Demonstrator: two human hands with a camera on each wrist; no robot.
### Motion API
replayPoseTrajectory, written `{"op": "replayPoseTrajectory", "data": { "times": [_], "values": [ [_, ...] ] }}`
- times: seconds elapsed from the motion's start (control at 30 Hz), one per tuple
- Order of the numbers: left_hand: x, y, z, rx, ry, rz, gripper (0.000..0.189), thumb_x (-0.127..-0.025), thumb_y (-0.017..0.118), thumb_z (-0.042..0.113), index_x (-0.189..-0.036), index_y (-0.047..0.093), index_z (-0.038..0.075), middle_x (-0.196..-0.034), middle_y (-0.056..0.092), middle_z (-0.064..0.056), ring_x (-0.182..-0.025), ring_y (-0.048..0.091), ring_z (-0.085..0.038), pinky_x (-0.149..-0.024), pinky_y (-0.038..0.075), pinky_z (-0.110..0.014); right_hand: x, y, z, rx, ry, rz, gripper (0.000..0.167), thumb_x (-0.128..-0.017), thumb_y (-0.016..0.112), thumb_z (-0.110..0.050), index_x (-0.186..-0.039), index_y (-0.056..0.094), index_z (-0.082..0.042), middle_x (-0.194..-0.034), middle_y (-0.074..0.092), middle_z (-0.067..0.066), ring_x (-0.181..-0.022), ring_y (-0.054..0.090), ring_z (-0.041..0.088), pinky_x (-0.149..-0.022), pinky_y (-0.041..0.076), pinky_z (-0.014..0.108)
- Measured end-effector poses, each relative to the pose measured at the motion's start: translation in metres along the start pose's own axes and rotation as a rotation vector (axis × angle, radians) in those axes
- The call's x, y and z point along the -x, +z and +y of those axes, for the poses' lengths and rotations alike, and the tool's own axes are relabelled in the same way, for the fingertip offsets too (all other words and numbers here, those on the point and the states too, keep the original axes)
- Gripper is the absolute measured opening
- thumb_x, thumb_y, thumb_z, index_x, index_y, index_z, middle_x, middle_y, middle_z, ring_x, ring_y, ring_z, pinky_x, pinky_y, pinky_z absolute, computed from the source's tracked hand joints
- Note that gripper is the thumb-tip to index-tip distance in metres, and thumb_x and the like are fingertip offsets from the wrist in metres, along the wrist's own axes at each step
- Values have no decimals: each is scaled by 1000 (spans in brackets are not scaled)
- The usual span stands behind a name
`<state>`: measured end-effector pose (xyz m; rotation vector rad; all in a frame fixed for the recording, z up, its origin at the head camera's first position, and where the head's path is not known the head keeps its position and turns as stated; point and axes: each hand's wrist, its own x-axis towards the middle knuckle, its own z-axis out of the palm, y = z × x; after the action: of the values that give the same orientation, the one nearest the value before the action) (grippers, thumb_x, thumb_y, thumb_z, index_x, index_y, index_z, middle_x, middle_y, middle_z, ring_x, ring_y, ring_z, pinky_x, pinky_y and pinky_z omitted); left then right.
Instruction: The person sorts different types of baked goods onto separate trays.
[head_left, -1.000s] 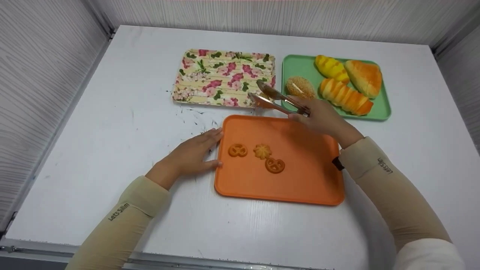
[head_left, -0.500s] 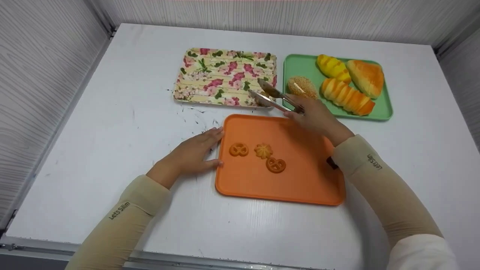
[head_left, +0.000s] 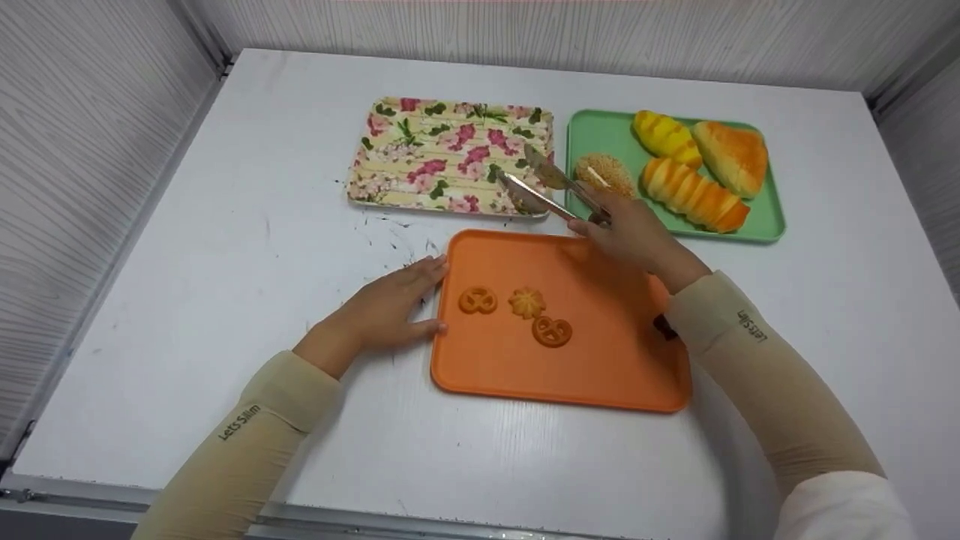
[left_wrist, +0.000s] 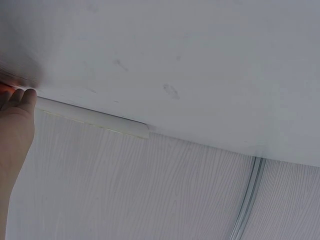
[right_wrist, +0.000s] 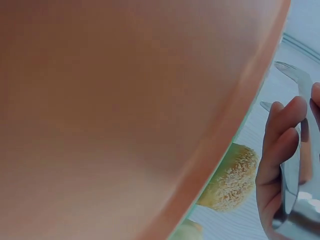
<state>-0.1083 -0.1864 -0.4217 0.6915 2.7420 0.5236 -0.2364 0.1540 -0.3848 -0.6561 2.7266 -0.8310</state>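
My right hand (head_left: 637, 229) grips metal tongs (head_left: 551, 176), whose arms stand spread over the right end of the floral tray (head_left: 420, 154). In the right wrist view the fingers curl round the tongs (right_wrist: 305, 135). Whether anything lies between the tong tips is hard to tell. My left hand (head_left: 382, 307) lies with fairly straight fingers against the left edge of the orange tray (head_left: 615, 367). On that tray are two pretzel-shaped cookies, one at the left (head_left: 478, 300) and one nearer the middle (head_left: 552, 331), with a flower-shaped cookie (head_left: 526, 302) beside them.
A green tray (head_left: 600, 131) at the back right bears a sesame bun (head_left: 604, 175), a yellow bread (head_left: 666, 138), a ridged bread roll (head_left: 694, 193) and a triangular bread (head_left: 731, 156). Wood-grain panels (head_left: 525, 34) wall the white table (head_left: 225, 225) at the back and sides.
My right hand has shifted slightly left. The tong tips have spread farther apart, the far one moving back. My left hand and the cookies have stayed in place.
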Motion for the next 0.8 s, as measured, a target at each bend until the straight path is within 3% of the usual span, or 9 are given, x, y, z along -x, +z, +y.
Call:
{"op": "replayPoseTrajectory", "data": {
  "times": [0.2, 0.4, 0.53, 0.67, 0.8],
  "values": [
    [0, -1, 1, 2, -9, -4, 84, -91, 53, 56, -153, 18, 12, -158, 14, -2, -143, 14, -20, -113, 18, -41, 9, -7, -5, -41, 2, 9, 73, -90, 54, -55, -152, 25, -28, -110, 63, 11, -90, 58, 25, -77, 46, 43],
    [0, -1, 1, 11, 3, -6, 83, -91, 54, 54, -153, 20, 10, -158, 15, -2, -143, 14, -21, -113, 19, -43, 23, -10, -7, -27, -126, 72, 67, -94, 55, -45, -152, 25, -29, -100, 66, 9, -61, 53, 23, -59, 41, 38],
    [0, -1, 1, 8, 6, -3, 83, -91, 54, 53, -153, 20, 10, -158, 15, -3, -143, 15, -21, -113, 19, -42, 34, -9, -6, -50, -176, 89, 66, -94, 56, -42, -151, 26, -32, -98, 66, 5, -58, 52, 19, -57, 42, 35],
    [-1, -1, 1, 8, 7, -2, 83, -91, 54, 54, -153, 20, 10, -158, 14, -2, -143, 14, -21, -113, 19, -42, 45, -8, -4, -68, -172, 71, 67, -94, 57, -42, -151, 29, -24, -91, 65, 2, -48, 44, 19, -50, 39, 33],
    [-1, -1, 0, 3, 5, -6, 83, -91, 54, 55, -153, 19, 11, -158, 14, -1, -143, 13, -20, -113, 18, -42, 53, -8, -3, -75, -201, 47, 65, -94, 57, -39, -151, 30, -23, -87, 64, 4, -49, 43, 18, -48, 37, 31]
  ]
}}
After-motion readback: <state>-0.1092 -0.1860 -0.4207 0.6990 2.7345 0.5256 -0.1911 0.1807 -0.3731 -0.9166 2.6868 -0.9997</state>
